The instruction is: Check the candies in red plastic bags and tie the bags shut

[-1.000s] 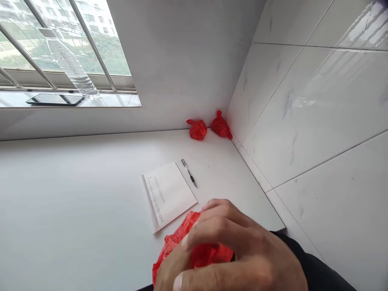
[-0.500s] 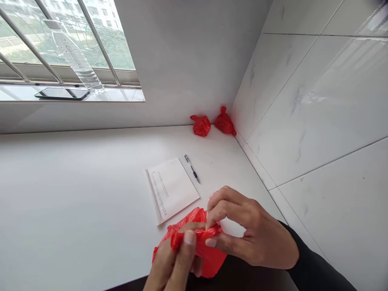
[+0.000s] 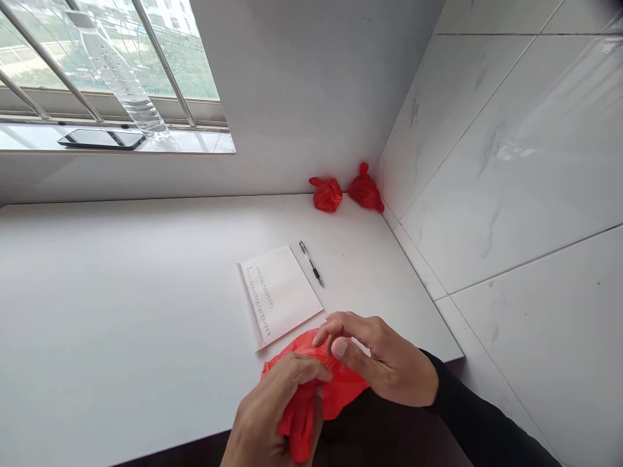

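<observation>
A crumpled red plastic bag hangs over the near edge of the white counter. My left hand grips a twisted strand of that bag low in the picture. My right hand, in a black sleeve, pinches the bag's top with thumb and fingers. Just beyond my hands lies a sheet of paper with columns of small print, and a pen lies beside its right edge.
Two tied red bags sit in the far corner against the tiled wall. On the window sill at upper left are a dark phone and a clear plastic bottle.
My left hand has come into view and closed on a strand of the bag. My right hand has drawn back from covering the bag to pinching its top.
</observation>
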Tool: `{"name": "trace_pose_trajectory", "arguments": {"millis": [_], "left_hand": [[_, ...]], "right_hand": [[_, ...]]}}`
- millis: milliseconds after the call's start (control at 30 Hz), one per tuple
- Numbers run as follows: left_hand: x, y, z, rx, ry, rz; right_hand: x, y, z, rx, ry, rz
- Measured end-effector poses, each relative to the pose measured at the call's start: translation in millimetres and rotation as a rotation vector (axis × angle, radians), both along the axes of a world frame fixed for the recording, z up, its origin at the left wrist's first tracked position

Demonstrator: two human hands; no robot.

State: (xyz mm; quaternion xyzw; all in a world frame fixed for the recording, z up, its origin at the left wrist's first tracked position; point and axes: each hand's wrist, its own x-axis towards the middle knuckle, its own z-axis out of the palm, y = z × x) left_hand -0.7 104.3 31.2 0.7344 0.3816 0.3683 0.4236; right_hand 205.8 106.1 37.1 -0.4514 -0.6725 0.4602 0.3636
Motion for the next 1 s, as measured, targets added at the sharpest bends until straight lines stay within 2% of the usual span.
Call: {"name": "trace_pose_trajectory", "arguments": {"millis": [67, 133, 233, 300, 367, 500, 633, 733, 833, 900, 1000], "left_hand": [[-1.6, -0.4, -10.8, 0.192, 0.080, 0.045], [-1.2, -0.8, -21.4, 0.344, 0.115, 0.099], [1.0, -1.8, -34.0, 0.481, 0.076, 0.168], [0.5, -2.1, -39.3, 0.527, 0.062, 0.197], [-2.1, -1.6, -42.6, 0.535, 0.082, 0.198], [-7.3, -0.4, -47.3, 0.559, 0.133, 0.102], [-7.2, -6.5, -52.7, 0.572, 0.186, 0.207], [-15.9, -16.7, -62.8, 0.512, 0.210, 0.308], [-37.2, -29.4, -83.6, 0.473, 0.266, 0.395], [-50.8, -37.6, -99.0, 0.428, 0.283, 0.393], [-56.1, -45.1, -111.2, 0.281, 0.281, 0.389]], "right_hand": [[-1.0, 3.3, -3.0, -0.049, -0.038, 0.004], [-1.7, 6.2, -7.3, -0.090, -0.062, 0.078], [-1.9, 9.6, -14.7, -0.116, -0.019, 0.198], [-1.1, 10.6, -18.1, -0.112, 0.022, 0.182], [-0.1, 10.1, -18.8, -0.085, 0.019, 0.097], [-2.4, 5.3, -14.7, -0.006, 0.022, -0.035], [-4.6, 4.4, -19.1, 0.017, 0.061, -0.110], [7.5, 11.8, -41.6, 0.033, -0.012, -0.221], [29.8, 21.9, -76.6, -0.043, -0.035, -0.403], [42.5, 25.8, -96.2, -0.089, -0.006, -0.468], [48.7, 23.4, -105.7, -0.118, 0.049, -0.477]]}}
